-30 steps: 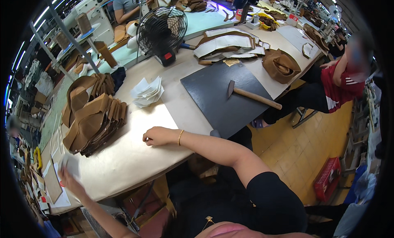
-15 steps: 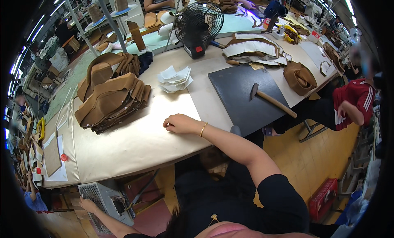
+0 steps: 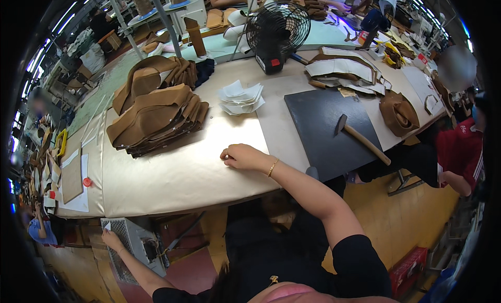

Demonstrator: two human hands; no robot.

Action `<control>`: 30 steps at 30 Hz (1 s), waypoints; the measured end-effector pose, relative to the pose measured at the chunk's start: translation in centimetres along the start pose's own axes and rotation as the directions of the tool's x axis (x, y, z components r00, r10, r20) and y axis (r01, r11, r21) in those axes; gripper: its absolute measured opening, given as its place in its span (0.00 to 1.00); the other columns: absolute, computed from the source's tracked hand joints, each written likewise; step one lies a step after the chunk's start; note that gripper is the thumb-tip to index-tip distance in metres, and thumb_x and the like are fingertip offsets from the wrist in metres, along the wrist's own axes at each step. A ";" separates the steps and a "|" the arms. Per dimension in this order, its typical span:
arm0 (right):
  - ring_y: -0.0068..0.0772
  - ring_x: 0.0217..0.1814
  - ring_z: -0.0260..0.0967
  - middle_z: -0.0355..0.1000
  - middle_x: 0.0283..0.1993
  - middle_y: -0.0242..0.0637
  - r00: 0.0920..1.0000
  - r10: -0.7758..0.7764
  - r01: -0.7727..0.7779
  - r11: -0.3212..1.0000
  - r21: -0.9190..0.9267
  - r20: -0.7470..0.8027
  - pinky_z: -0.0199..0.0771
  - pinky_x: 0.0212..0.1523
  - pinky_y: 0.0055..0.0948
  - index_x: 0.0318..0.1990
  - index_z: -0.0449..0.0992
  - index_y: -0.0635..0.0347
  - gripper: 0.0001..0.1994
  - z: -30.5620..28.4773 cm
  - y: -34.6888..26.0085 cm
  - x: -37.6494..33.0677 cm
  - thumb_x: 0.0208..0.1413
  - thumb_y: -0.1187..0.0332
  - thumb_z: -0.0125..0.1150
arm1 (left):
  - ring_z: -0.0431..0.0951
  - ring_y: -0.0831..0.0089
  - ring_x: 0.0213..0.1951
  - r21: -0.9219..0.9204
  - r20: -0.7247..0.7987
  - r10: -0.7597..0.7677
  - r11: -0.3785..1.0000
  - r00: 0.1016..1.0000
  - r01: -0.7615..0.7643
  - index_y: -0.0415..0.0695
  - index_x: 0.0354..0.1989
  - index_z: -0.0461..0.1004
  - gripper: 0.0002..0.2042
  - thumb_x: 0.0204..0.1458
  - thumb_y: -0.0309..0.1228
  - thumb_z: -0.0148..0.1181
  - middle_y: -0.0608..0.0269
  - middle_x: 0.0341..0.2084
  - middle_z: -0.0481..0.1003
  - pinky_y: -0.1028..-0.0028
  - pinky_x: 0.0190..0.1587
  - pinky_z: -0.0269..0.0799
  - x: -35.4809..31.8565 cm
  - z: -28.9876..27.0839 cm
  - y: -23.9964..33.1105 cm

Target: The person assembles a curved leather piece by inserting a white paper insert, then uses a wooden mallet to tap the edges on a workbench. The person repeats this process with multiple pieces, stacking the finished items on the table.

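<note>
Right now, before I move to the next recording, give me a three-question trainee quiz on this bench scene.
1. True or false: the hammer lies on the dark mat.
2. Which hand rests on the table? A) left B) right C) both
3. Fill in: the left hand reaches down to a grey ____ under the table.

Key
1. True: the head and most of the handle lie on the mat, and no hand is near the hammer.
2. B: the right hand lies on the table top, empty as far as shows, to the right of the stack of brown pieces.
3. Mesh box: the fingers touch its top corner.
</note>
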State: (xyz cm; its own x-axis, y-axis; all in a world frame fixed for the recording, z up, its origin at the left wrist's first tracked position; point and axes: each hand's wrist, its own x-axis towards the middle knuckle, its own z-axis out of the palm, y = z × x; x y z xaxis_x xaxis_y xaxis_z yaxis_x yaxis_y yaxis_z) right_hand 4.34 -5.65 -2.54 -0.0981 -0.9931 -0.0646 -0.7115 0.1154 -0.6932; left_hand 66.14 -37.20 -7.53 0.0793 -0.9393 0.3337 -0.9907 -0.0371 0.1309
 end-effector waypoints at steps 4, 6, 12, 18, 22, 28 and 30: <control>0.44 0.47 0.74 0.76 0.42 0.43 0.999 -0.033 0.033 0.999 -0.014 -0.015 0.71 0.51 0.40 0.48 0.78 0.60 0.14 0.0 -0.3 -0.1 0.58 0.64 0.59 | 0.72 0.47 0.55 -0.025 -0.034 0.053 0.998 0.998 -0.054 0.35 0.54 0.75 0.17 0.61 0.30 0.48 0.42 0.54 0.73 0.57 0.59 0.66 -0.4 0.1 -0.9; 0.44 0.48 0.74 0.76 0.42 0.43 0.998 -0.052 0.052 0.998 -0.017 -0.017 0.71 0.52 0.40 0.49 0.78 0.60 0.14 0.1 -0.4 -0.2 0.58 0.65 0.59 | 0.69 0.47 0.59 0.064 -0.003 0.031 0.998 1.000 -0.030 0.36 0.58 0.72 0.18 0.62 0.31 0.48 0.42 0.57 0.70 0.55 0.60 0.65 -0.4 -0.5 -0.7; 0.45 0.46 0.74 0.76 0.43 0.44 0.998 -0.053 0.052 0.998 -0.022 -0.046 0.72 0.50 0.40 0.52 0.77 0.59 0.17 -1.6 0.1 -1.4 0.57 0.64 0.61 | 0.57 0.48 0.69 0.068 -0.277 0.004 0.998 0.961 0.015 0.41 0.68 0.59 0.24 0.66 0.35 0.47 0.43 0.67 0.59 0.53 0.67 0.58 -0.2 -2.3 7.7; 0.45 0.50 0.73 0.75 0.48 0.43 0.919 -0.056 0.092 0.993 0.074 -0.391 0.72 0.52 0.39 0.54 0.75 0.57 0.18 -9.8 -0.4 -8.6 0.58 0.63 0.62 | 0.63 0.56 0.66 -0.468 -0.522 0.401 0.602 0.752 -0.646 0.39 0.65 0.63 0.21 0.64 0.30 0.53 0.48 0.63 0.65 0.61 0.68 0.57 -2.8 -9.6 29.9; 0.46 0.52 0.69 0.71 0.49 0.43 0.737 0.105 -0.305 0.933 -0.190 -0.668 0.68 0.54 0.40 0.56 0.74 0.57 0.21 -12.1 4.1 -17.2 0.55 0.63 0.64 | 0.66 0.60 0.64 -0.666 -0.489 0.694 0.094 0.528 -0.740 0.41 0.58 0.72 0.18 0.59 0.22 0.56 0.53 0.59 0.70 0.65 0.65 0.59 -14.3 -15.1 48.7; 0.47 0.61 0.64 0.69 0.55 0.43 0.358 0.146 -0.738 0.649 -0.184 -0.922 0.60 0.62 0.49 0.59 0.71 0.54 0.25 -10.0 11.9 -25.7 0.54 0.62 0.66 | 0.71 0.56 0.58 -0.898 -0.346 0.932 -0.294 0.111 -0.327 0.43 0.56 0.74 0.18 0.59 0.33 0.59 0.51 0.58 0.68 0.64 0.56 0.70 -28.5 -12.0 72.9; 0.46 0.63 0.62 0.69 0.57 0.43 0.366 0.153 -0.770 0.604 -0.206 -0.918 0.56 0.64 0.50 0.60 0.70 0.55 0.26 -9.3 12.5 -26.3 0.54 0.60 0.66 | 0.74 0.54 0.51 -0.919 -0.154 0.974 -0.079 0.168 -0.387 0.36 0.56 0.72 0.23 0.59 0.42 0.59 0.44 0.53 0.72 0.66 0.54 0.70 -31.7 -8.2 81.6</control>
State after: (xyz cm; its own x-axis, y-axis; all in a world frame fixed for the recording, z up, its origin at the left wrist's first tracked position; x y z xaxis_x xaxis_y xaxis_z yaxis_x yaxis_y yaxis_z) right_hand -8.45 22.15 -2.78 -0.7836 -0.3256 0.5290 -0.4977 0.8388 -0.2209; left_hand -16.26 -7.63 0.21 -0.9344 -0.1410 0.3272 0.1490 0.6796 0.7183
